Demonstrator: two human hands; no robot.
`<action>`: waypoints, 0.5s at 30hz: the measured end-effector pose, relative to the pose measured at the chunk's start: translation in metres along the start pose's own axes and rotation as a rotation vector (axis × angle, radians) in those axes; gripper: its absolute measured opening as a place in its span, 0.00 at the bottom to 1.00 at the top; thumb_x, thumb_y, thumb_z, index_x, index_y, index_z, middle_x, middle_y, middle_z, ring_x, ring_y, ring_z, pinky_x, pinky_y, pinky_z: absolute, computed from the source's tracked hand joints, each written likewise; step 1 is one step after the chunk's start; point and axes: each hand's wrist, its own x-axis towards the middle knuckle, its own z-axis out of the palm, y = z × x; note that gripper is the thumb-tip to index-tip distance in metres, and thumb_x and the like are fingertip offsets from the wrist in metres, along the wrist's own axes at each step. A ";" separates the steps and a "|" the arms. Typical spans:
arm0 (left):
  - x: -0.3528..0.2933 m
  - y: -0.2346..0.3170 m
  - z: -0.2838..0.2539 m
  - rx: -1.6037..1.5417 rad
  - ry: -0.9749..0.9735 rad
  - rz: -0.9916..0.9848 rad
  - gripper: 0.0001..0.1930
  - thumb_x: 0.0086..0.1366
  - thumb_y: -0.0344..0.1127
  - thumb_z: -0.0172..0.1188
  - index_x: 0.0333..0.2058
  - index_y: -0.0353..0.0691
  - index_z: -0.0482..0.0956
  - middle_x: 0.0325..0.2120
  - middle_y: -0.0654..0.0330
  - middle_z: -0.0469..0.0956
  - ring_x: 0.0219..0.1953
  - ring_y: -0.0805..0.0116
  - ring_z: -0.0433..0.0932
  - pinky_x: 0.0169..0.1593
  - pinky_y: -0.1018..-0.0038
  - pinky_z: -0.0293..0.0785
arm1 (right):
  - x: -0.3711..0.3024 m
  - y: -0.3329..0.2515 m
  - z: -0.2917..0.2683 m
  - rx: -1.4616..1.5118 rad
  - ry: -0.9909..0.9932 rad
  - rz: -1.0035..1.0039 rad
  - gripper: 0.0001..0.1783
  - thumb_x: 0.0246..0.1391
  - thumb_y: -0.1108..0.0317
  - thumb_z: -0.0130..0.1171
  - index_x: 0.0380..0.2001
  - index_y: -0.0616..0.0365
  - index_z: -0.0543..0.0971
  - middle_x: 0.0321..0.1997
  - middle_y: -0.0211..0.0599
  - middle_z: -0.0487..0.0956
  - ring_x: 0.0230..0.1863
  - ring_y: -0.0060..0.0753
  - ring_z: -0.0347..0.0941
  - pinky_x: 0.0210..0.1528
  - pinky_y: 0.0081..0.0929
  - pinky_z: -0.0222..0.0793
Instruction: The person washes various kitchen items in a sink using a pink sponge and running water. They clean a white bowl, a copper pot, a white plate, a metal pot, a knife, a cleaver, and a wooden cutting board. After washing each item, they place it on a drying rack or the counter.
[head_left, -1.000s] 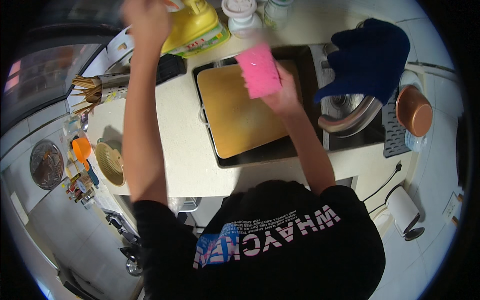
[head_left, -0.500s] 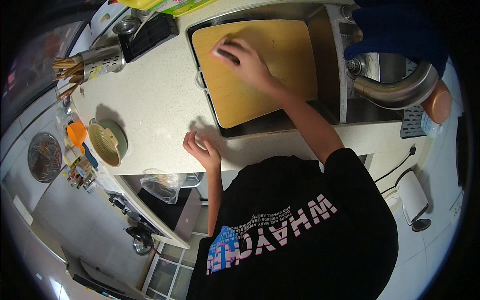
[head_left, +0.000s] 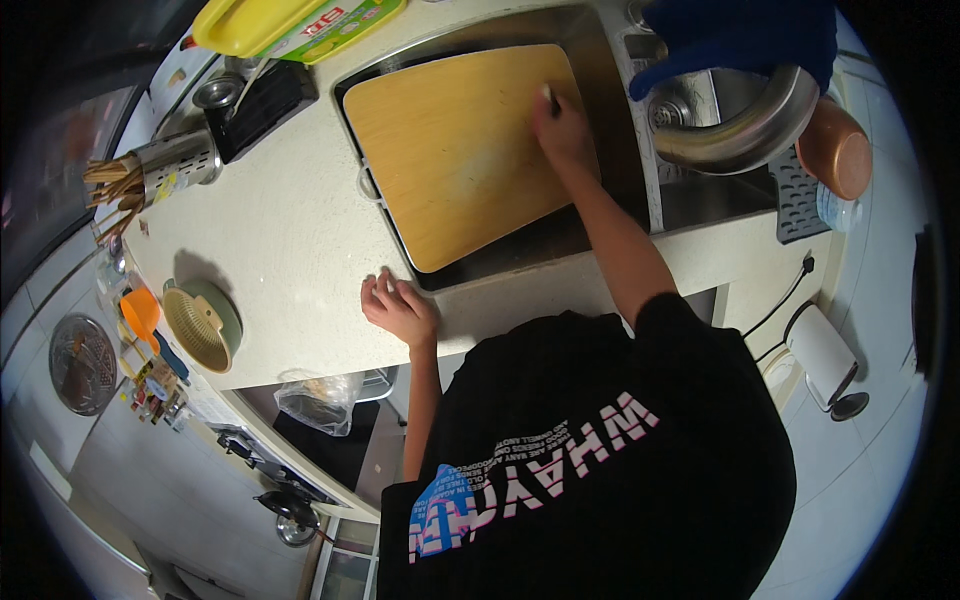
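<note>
A large tan cutting board (head_left: pixel 450 150) with a pale rim lies across the left basin of the steel sink (head_left: pixel 620 140). A loop handle sticks out from its left side. On the board's right part is my right hand (head_left: pixel 565 135), its fingers closed round a small dark sponge (head_left: pixel 554 100) with a whitish edge; most of the sponge is hidden by the fingers. My left hand (head_left: pixel 400 312) is at the counter's front edge, close to the board's near left corner. Its fingers are loosely bent and apart, with nothing in them.
Right of the board, a dark blue cloth (head_left: pixel 740 35) hangs over the curved steel faucet (head_left: pixel 740 150). A copper-coloured container (head_left: pixel 835 150) stands beyond it. On the left are a green-and-beige strainer bowl (head_left: pixel 200 325), a chopstick holder (head_left: pixel 180 165) and a black rack (head_left: pixel 265 105). A yellow container (head_left: pixel 245 25) sits at the back.
My right hand has swept the sponge from the board's upper left to its right side. My left hand has settled lower, its fingers drawn closer together. The whole view has shifted slightly.
</note>
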 end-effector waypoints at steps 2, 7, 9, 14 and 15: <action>0.003 0.003 0.003 -0.004 0.012 -0.004 0.17 0.61 0.36 0.48 0.47 0.36 0.71 0.47 0.45 0.65 0.52 0.49 0.62 0.54 0.56 0.55 | 0.042 0.011 0.053 0.177 0.187 -0.328 0.24 0.60 0.50 0.43 0.44 0.58 0.77 0.42 0.46 0.79 0.44 0.49 0.74 0.48 0.36 0.68; -0.001 -0.002 0.008 0.034 0.019 -0.009 0.16 0.61 0.34 0.48 0.47 0.37 0.70 0.46 0.45 0.65 0.51 0.49 0.62 0.54 0.56 0.56 | -0.026 -0.034 0.061 0.057 -0.590 -1.172 0.14 0.62 0.64 0.42 0.42 0.52 0.76 0.45 0.34 0.75 0.49 0.37 0.71 0.52 0.33 0.64; -0.004 0.000 0.008 0.064 0.042 0.016 0.16 0.60 0.34 0.48 0.47 0.38 0.70 0.46 0.46 0.65 0.51 0.49 0.62 0.54 0.56 0.56 | -0.041 0.004 0.035 -0.190 -0.703 -1.472 0.13 0.61 0.65 0.42 0.42 0.51 0.76 0.45 0.32 0.76 0.51 0.32 0.69 0.56 0.30 0.61; -0.002 -0.003 0.008 0.070 0.066 0.005 0.16 0.60 0.36 0.49 0.46 0.41 0.71 0.46 0.49 0.66 0.51 0.51 0.63 0.54 0.57 0.55 | -0.011 0.049 -0.019 -0.096 -0.520 -0.367 0.15 0.59 0.67 0.44 0.47 0.54 0.73 0.52 0.37 0.74 0.52 0.37 0.70 0.55 0.28 0.65; -0.003 -0.002 0.007 0.060 0.073 -0.006 0.16 0.60 0.35 0.49 0.46 0.41 0.71 0.46 0.49 0.66 0.51 0.51 0.63 0.54 0.57 0.55 | -0.003 0.037 -0.002 -0.137 -0.322 -0.541 0.15 0.59 0.67 0.44 0.47 0.55 0.73 0.51 0.38 0.74 0.52 0.37 0.70 0.53 0.28 0.66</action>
